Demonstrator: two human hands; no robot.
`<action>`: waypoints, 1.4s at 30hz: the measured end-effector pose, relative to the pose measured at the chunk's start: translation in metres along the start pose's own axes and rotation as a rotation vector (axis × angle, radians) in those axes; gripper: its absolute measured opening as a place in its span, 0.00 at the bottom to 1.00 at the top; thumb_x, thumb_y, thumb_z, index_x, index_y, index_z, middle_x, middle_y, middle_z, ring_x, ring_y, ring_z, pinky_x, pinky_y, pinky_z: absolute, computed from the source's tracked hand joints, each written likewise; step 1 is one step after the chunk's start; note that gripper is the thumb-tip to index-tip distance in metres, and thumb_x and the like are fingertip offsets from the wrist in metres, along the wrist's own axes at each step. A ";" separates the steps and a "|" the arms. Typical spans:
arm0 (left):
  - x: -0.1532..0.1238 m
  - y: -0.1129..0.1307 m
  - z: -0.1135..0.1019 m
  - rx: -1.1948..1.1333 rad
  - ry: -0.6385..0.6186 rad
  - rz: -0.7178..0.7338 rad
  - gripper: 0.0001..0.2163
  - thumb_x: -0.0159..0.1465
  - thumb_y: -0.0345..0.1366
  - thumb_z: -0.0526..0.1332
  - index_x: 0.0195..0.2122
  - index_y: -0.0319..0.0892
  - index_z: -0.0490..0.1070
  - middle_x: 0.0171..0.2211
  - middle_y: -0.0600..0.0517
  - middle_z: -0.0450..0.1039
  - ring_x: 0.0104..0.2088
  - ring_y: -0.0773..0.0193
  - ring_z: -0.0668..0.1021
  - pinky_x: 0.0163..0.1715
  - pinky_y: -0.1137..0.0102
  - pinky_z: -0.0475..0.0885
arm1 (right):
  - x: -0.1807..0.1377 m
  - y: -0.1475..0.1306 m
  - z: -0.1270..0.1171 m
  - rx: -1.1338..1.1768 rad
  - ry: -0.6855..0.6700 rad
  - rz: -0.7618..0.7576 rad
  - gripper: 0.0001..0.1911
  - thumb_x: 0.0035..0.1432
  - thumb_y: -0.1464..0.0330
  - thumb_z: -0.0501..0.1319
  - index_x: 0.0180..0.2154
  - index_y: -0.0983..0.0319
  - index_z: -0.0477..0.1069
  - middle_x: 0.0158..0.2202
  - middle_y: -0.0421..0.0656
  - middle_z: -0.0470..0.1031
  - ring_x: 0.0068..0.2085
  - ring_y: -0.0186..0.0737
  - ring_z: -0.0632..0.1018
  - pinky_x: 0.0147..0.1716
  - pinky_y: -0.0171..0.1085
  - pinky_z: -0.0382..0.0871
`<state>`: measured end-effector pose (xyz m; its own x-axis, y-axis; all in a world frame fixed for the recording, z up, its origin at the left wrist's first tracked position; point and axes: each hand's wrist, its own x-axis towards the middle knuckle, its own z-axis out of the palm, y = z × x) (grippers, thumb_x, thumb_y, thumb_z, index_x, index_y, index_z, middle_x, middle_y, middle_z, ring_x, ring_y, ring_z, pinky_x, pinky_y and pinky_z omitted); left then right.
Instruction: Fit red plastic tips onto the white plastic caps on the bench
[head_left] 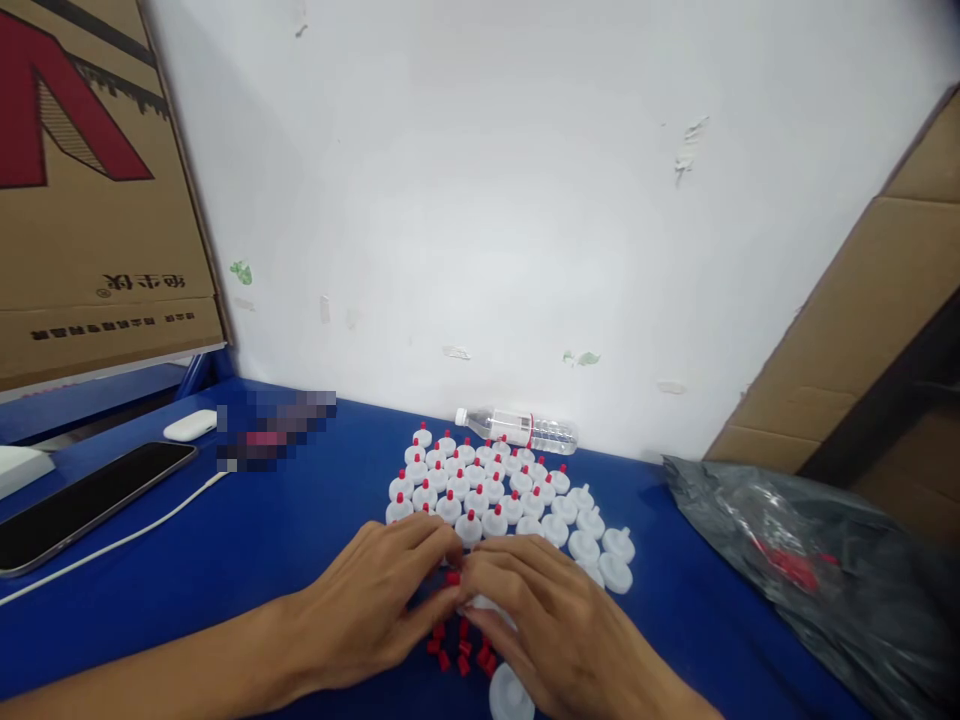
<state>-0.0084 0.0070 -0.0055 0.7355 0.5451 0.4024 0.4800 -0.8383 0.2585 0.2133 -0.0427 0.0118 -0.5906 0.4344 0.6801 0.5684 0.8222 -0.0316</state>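
My left hand (394,592) and my right hand (551,620) meet over the near part of the table, fingers closed. Between the left thumb and fingers shows a small red cap (452,578). The right hand grips a white disc-shaped nozzle lid (491,606), mostly hidden by its fingers. Beyond the hands stand rows of similar white lids (470,528), many with red caps on their spouts. Several at the right have bare spouts. Loose red caps (464,650) lie below the hands. One more white lid (512,694) sits by the right wrist.
A clear plastic bottle (525,430) lies on the blue table (300,540) against the wall. At the left are a phone (97,500), a white case (190,425) and a cable (112,548). A grey plastic bag (840,580) holding red pieces occupies the right.
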 end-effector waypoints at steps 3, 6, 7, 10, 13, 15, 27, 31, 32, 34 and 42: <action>0.000 0.000 -0.001 0.016 -0.056 0.062 0.06 0.73 0.32 0.51 0.38 0.46 0.63 0.35 0.53 0.73 0.32 0.62 0.74 0.28 0.69 0.62 | 0.001 0.000 0.002 -0.029 0.011 -0.044 0.10 0.71 0.76 0.53 0.50 0.62 0.67 0.43 0.44 0.81 0.48 0.38 0.80 0.49 0.37 0.76; 0.000 0.003 -0.003 -0.033 -0.030 0.098 0.11 0.74 0.32 0.47 0.35 0.45 0.63 0.33 0.54 0.72 0.31 0.63 0.73 0.29 0.68 0.63 | 0.003 0.001 0.001 -0.058 0.005 -0.075 0.08 0.71 0.77 0.54 0.47 0.63 0.68 0.43 0.44 0.81 0.48 0.37 0.80 0.49 0.36 0.75; -0.001 0.005 -0.003 -0.066 0.007 0.095 0.12 0.76 0.33 0.46 0.35 0.46 0.63 0.32 0.54 0.72 0.30 0.63 0.73 0.29 0.68 0.64 | 0.005 0.000 0.000 -0.072 0.010 -0.093 0.08 0.71 0.76 0.54 0.46 0.63 0.69 0.42 0.44 0.82 0.48 0.37 0.80 0.49 0.36 0.75; -0.005 0.008 -0.001 -0.168 0.141 0.065 0.14 0.78 0.40 0.43 0.38 0.46 0.65 0.33 0.55 0.72 0.32 0.64 0.73 0.35 0.69 0.68 | 0.011 -0.003 -0.003 -0.129 0.034 -0.129 0.09 0.72 0.75 0.52 0.44 0.63 0.71 0.42 0.44 0.82 0.47 0.36 0.81 0.50 0.36 0.75; -0.006 0.006 -0.002 -0.266 0.211 -0.026 0.16 0.78 0.43 0.43 0.37 0.46 0.65 0.33 0.55 0.72 0.33 0.64 0.73 0.38 0.69 0.69 | 0.008 0.003 -0.010 -0.230 0.054 -0.151 0.12 0.71 0.77 0.51 0.44 0.63 0.73 0.43 0.44 0.82 0.48 0.38 0.81 0.51 0.38 0.74; -0.001 0.002 -0.008 -0.358 0.175 -0.106 0.20 0.78 0.43 0.43 0.29 0.45 0.60 0.26 0.57 0.65 0.27 0.66 0.68 0.31 0.70 0.66 | -0.001 0.017 -0.018 -0.296 0.032 -0.122 0.13 0.71 0.77 0.50 0.48 0.63 0.72 0.47 0.45 0.82 0.52 0.42 0.80 0.52 0.41 0.74; 0.002 0.006 -0.008 0.035 -0.036 -0.017 0.04 0.67 0.29 0.53 0.37 0.44 0.64 0.35 0.52 0.71 0.37 0.59 0.72 0.30 0.66 0.60 | -0.013 0.026 -0.013 0.049 -0.194 0.293 0.14 0.72 0.67 0.57 0.56 0.54 0.71 0.53 0.41 0.78 0.55 0.42 0.76 0.58 0.46 0.68; 0.002 0.005 -0.007 0.067 -0.105 -0.049 0.03 0.68 0.30 0.53 0.37 0.45 0.64 0.37 0.52 0.70 0.40 0.57 0.73 0.32 0.65 0.61 | -0.010 0.019 -0.007 0.093 -0.280 0.283 0.15 0.72 0.67 0.57 0.57 0.53 0.72 0.54 0.39 0.78 0.57 0.41 0.75 0.63 0.48 0.63; 0.003 0.005 -0.008 0.076 -0.119 -0.055 0.03 0.68 0.31 0.53 0.37 0.45 0.64 0.37 0.51 0.70 0.40 0.56 0.73 0.32 0.65 0.61 | -0.010 0.019 -0.007 0.095 -0.295 0.283 0.15 0.72 0.67 0.57 0.57 0.53 0.72 0.54 0.39 0.78 0.57 0.41 0.75 0.63 0.49 0.62; 0.003 0.005 -0.009 0.093 -0.147 -0.065 0.03 0.67 0.31 0.53 0.37 0.45 0.64 0.38 0.51 0.70 0.41 0.55 0.73 0.32 0.65 0.62 | -0.010 0.020 -0.009 0.091 -0.306 0.289 0.15 0.72 0.67 0.56 0.57 0.54 0.72 0.53 0.39 0.79 0.56 0.40 0.76 0.64 0.49 0.60; 0.006 0.001 -0.009 0.084 -0.080 -0.129 0.05 0.69 0.32 0.51 0.42 0.47 0.65 0.38 0.52 0.73 0.40 0.56 0.76 0.31 0.65 0.63 | -0.009 0.016 -0.016 0.114 -0.414 0.357 0.18 0.73 0.62 0.54 0.60 0.48 0.70 0.61 0.35 0.74 0.62 0.40 0.70 0.67 0.46 0.54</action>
<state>-0.0072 0.0092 0.0054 0.6992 0.6496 0.2986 0.6089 -0.7599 0.2276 0.2372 -0.0391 0.0171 -0.5612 0.7828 0.2688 0.7226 0.6218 -0.3020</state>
